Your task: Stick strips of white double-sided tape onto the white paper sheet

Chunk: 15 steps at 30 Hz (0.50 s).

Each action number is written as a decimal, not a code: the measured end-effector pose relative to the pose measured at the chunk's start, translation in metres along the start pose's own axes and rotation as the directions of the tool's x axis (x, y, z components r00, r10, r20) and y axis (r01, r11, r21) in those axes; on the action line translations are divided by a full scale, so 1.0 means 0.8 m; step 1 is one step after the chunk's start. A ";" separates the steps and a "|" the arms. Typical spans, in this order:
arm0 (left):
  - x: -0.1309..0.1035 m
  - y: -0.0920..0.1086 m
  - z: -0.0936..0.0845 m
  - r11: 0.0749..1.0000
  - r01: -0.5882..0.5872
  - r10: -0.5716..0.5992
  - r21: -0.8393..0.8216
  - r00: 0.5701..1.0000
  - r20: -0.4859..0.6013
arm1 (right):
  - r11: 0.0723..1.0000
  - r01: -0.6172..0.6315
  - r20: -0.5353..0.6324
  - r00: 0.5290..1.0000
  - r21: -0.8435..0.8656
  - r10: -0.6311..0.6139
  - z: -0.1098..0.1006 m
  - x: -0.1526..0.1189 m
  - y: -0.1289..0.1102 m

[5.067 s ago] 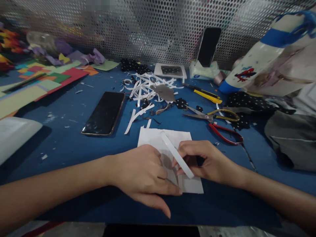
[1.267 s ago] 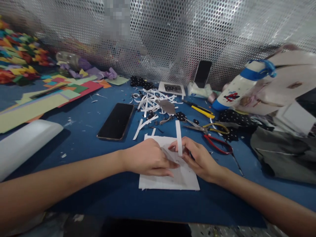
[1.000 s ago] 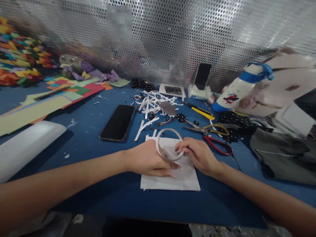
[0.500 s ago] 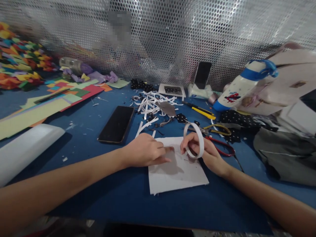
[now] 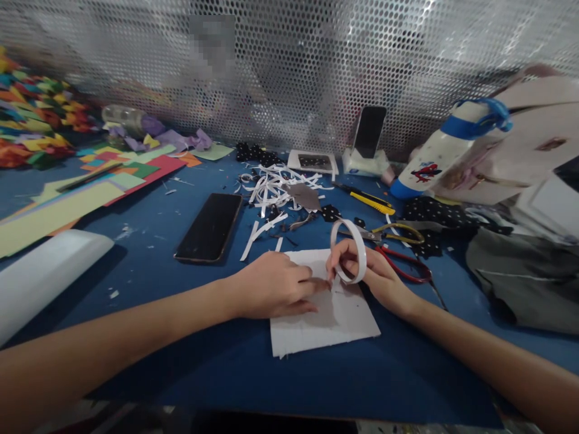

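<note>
A white square of board [image 5: 325, 331] lies on the blue table in front of me, with small dark marks on it. My left hand [image 5: 275, 286] rests over its left part, its index finger stretched towards my right fingertips and the fingers apart; nothing shows in it. My right hand [image 5: 380, 277] is at the board's upper right with its fingers curled in. A narrow white ring, like a thin roll of tape [image 5: 360, 259], stands upright around those fingers and is held by them. Whether anything small lies between the two hands' fingertips, I cannot tell.
Scissors with yellow handles [image 5: 409, 232], red-handled scissors [image 5: 407, 268] and a yellow cutter [image 5: 371, 204] lie right of the board. Behind are white paper strips [image 5: 266, 193] and a phone [image 5: 210, 228]. A bottle [image 5: 434, 154] leans at right; coloured paper [image 5: 63, 202] lies left.
My left hand has moved right, bringing its index finger to my right fingertips. My right hand and the tape ring have shifted slightly left. The view has moved a little.
</note>
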<state>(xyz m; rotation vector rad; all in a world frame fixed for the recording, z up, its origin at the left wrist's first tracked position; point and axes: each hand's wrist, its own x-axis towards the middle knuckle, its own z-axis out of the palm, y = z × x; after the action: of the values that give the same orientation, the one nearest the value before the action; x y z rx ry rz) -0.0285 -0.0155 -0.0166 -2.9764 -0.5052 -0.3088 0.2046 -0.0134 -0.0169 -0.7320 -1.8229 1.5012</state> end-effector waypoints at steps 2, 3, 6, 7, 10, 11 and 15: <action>-0.001 0.000 0.000 1.000 -0.010 0.010 -0.020 1.000 -0.011 | 1.000 -0.004 0.000 1.000 -0.022 0.004 -0.001 -0.001 0.001; -0.002 -0.001 0.000 0.999 -0.019 0.018 -0.036 1.000 -0.020 | 0.999 -0.011 -0.005 1.000 -0.033 0.011 -0.001 -0.001 0.001; -0.006 -0.005 0.000 0.993 -0.006 0.000 -0.114 0.998 -0.059 | 0.998 -0.034 -0.019 0.999 -0.048 0.033 0.000 -0.002 -0.002; -0.007 -0.006 0.000 0.990 0.009 -0.021 -0.144 0.997 -0.080 | 0.998 -0.037 -0.022 0.999 -0.048 0.036 0.000 -0.002 -0.003; -0.010 -0.009 0.002 0.983 0.086 -0.110 -0.160 0.984 -0.143 | 0.998 -0.033 -0.021 0.999 -0.044 0.032 0.000 -0.001 -0.004; -0.010 -0.009 0.003 0.984 0.119 -0.140 -0.134 0.978 -0.157 | 0.998 -0.033 -0.021 0.999 -0.044 0.032 0.000 -0.001 -0.005; -0.008 -0.008 0.007 0.983 0.183 -0.182 -0.003 0.976 -0.121 | 0.999 -0.032 -0.013 0.999 -0.039 0.031 0.000 -0.001 -0.002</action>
<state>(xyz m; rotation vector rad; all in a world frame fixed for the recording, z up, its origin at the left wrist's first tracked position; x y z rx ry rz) -0.0354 -0.0104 -0.0230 -2.8851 -0.7651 -0.4994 0.2052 -0.0145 -0.0151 -0.7910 -1.8442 1.4813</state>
